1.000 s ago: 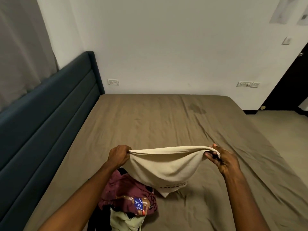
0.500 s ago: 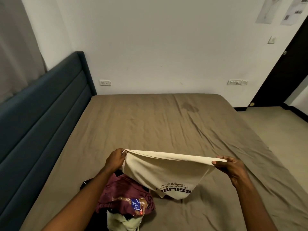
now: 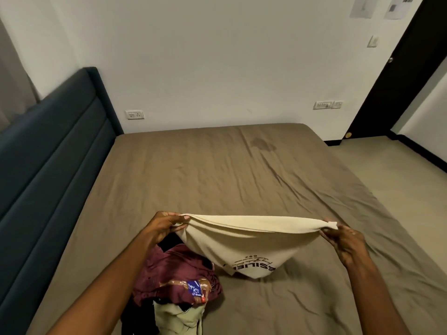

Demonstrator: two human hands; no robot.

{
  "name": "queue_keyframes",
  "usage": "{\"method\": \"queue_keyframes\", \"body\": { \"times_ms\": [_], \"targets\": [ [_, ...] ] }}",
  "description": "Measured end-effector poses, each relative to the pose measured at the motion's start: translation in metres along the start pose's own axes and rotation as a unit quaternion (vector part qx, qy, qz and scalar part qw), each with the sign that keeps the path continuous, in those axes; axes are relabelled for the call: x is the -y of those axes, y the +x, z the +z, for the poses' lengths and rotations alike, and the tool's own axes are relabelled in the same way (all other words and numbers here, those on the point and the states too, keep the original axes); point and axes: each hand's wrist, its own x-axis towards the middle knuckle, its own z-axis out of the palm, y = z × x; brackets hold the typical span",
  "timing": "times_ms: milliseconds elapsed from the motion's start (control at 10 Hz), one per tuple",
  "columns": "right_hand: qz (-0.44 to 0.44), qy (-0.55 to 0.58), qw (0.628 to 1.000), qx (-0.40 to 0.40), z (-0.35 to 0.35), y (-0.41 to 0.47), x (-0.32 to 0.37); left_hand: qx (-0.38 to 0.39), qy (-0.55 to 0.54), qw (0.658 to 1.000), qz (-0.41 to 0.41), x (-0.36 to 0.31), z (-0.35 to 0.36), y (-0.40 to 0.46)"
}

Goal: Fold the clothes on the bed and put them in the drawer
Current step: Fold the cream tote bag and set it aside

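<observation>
**Cream T-shirt held stretched above bed, both hands gripping**

Bed [image 3: 217, 180]: brown sheet, wrinkled, a darker stain toward the far edge; dark blue headboard [image 3: 48, 151] along the left side.

Cream T-shirt [image 3: 244, 240]: suspended over the near part of the bed, top edge pulled out between the hands, body sagging with black print showing upside down.

Clothes pile [image 3: 176, 281]: maroon printed garment on top, pale green and black items beneath, lying at the near edge, below the left forearm.

Left hand [image 3: 162, 228]: arm extended, fingers curled, pinching the shirt's left corner.

Right hand [image 3: 346, 240]: arm extended, fingertips pinching the right corner.
</observation>
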Motion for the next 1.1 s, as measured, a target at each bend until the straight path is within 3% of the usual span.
{"method": "queue_keyframes", "body": {
  "times_ms": [300,400,500,700,800,1000,1100],
  "targets": [
    [0.012,0.008,0.997,-0.078,-0.016,-0.037,0.012,0.06,0.01,0.998,-0.008,-0.008,0.021,0.003],
    [0.007,-0.011,0.995,-0.101,-0.028,-0.035,0.011,0.07,0.164,0.984,0.008,-0.008,0.029,0.002],
    [-0.02,-0.025,0.99,-0.134,-0.041,-0.039,0.02,0.048,0.313,0.948,0.043,-0.012,0.043,0.004],
    [-0.149,-0.232,0.952,-0.134,-0.077,-0.009,0.032,-0.029,0.343,0.931,0.121,-0.023,0.088,0.002],
    [-0.128,-0.179,0.97,-0.105,-0.1,0.019,0.04,-0.074,0.375,0.908,0.17,-0.023,0.108,0.003],
    [-0.034,-0.084,0.996,0.007,-0.132,0.097,0.071,-0.221,0.489,0.82,0.197,-0.015,0.185,0.017],
    [-0.016,-0.108,0.994,0.021,-0.146,0.135,0.077,-0.248,0.431,0.843,0.203,-0.008,0.23,0.013]
  ]
}}
